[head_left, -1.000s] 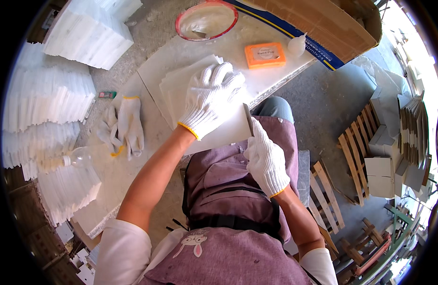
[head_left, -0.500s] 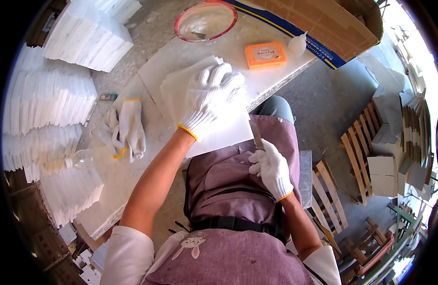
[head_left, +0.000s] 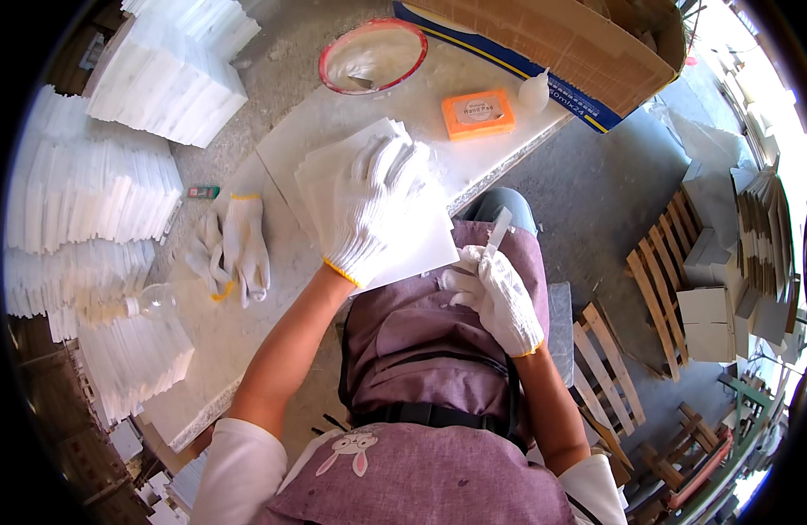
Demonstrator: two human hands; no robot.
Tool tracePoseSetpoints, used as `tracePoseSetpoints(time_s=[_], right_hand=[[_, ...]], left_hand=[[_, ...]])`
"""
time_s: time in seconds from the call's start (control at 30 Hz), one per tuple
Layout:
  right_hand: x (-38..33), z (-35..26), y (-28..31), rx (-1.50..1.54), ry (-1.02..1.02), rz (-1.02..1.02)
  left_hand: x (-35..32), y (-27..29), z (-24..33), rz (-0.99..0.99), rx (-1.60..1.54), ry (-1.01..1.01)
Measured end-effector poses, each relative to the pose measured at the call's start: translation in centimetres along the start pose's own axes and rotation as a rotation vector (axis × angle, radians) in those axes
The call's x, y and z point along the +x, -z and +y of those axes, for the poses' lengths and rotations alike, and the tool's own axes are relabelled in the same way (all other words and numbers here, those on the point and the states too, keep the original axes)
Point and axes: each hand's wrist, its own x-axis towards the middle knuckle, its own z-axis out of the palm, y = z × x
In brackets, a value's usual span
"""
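My left hand (head_left: 375,206), in a white knit glove with a yellow cuff edge, lies palm down with fingers stretched over a white square tile (head_left: 421,241). Other thin white tiles (head_left: 320,179) fan out beneath and beside it on the stone slab. Close to the tile's right corner, above my lap, my right hand (head_left: 495,302) is gloved too. Its fingers are closed on a narrow flat blade (head_left: 500,227), which points up and away and shines in the light. The handle end of the blade is hidden in the glove.
A red-rimmed tub of white paste (head_left: 377,66) and an orange box (head_left: 478,115) stand at the far side, with a white squeeze bottle (head_left: 534,90) against a large carton (head_left: 561,39). Spare gloves (head_left: 246,249), a clear bottle (head_left: 156,302) and tall tile stacks (head_left: 93,175) are left.
My right hand has moved slightly up, and the blade has swung from leaning left to leaning right, its face now bright. My left hand has shifted slightly on the tile.
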Motion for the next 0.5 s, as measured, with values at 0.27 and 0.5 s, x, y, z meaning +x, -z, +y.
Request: tracePoseSetpoints(time_s=[0.27,0.5], right_hand=[[0.8,0.4,-0.2,-0.175,0.037,0.184],[-2.6,-2.9,-3.1,-0.353,0.16,0.134]], left_hand=[[-6.2,6.0,6.4,-0.321,-0.667,-0.339],[-3.6,8.3,7.6,-0.153,-1.231,0.582]])
